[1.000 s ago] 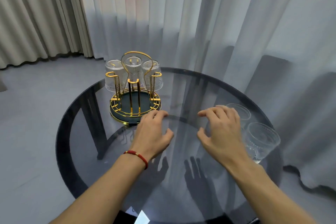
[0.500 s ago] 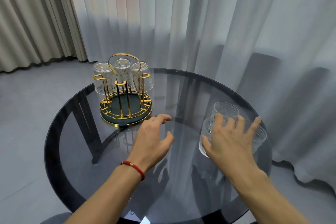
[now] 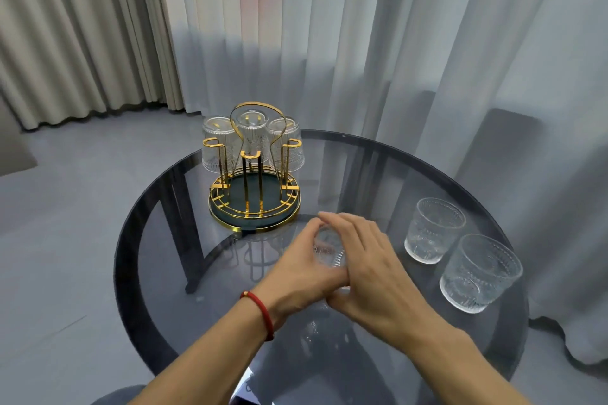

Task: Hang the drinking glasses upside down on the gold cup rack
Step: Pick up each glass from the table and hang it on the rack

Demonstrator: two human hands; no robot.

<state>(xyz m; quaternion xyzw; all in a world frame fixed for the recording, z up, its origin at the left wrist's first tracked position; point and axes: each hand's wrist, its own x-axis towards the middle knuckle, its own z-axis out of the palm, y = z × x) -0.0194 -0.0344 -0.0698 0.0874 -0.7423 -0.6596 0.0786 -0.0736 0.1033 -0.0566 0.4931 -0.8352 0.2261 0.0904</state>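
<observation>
Cupping a clear ribbed drinking glass in both hands' grip; next I judge it needs inverting onto the gold wire cup rack's free prong.

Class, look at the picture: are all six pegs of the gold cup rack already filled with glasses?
No. Only three glasses hang on the gold cup rack; its three front pegs stand bare.
</observation>
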